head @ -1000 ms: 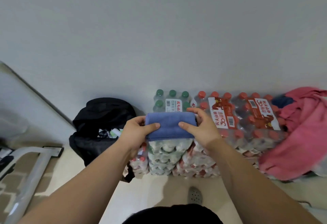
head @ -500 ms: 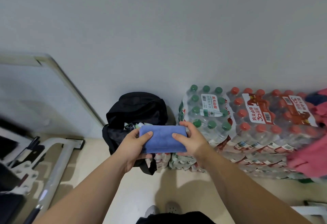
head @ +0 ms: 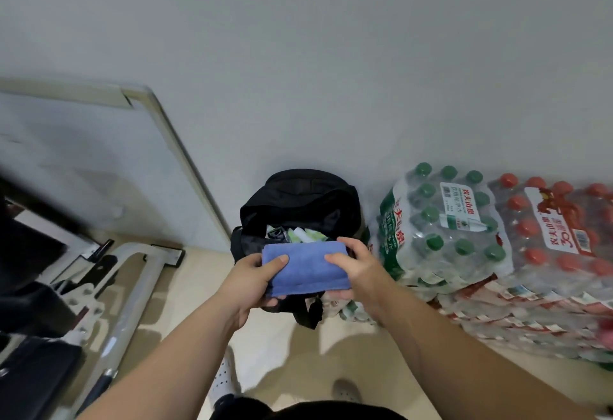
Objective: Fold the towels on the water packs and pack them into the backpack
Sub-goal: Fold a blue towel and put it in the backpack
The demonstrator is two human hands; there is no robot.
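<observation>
I have the left hand (head: 252, 278) and the right hand (head: 356, 272) each clamped on one end of the folded blue towel (head: 305, 268), thumbs on top and fingers curled beneath. The towel is a neat, flat rectangle held level just above the open mouth of the black backpack (head: 298, 200), which sits on the floor beside the stacked water packs (head: 441, 230).

One folded blue towel (head: 305, 267). Two hands hold it: the left hand (head: 252, 277) and the right hand (head: 358, 270). One open black backpack (head: 298, 194). Two top water packs: one green-capped pack (head: 441, 230) and one red-capped pack (head: 557, 230). More packs are stacked beneath, but their number is unclear. Two shoes: a pale shoe (head: 223, 381) and a grey shoe (head: 346, 389).
</observation>
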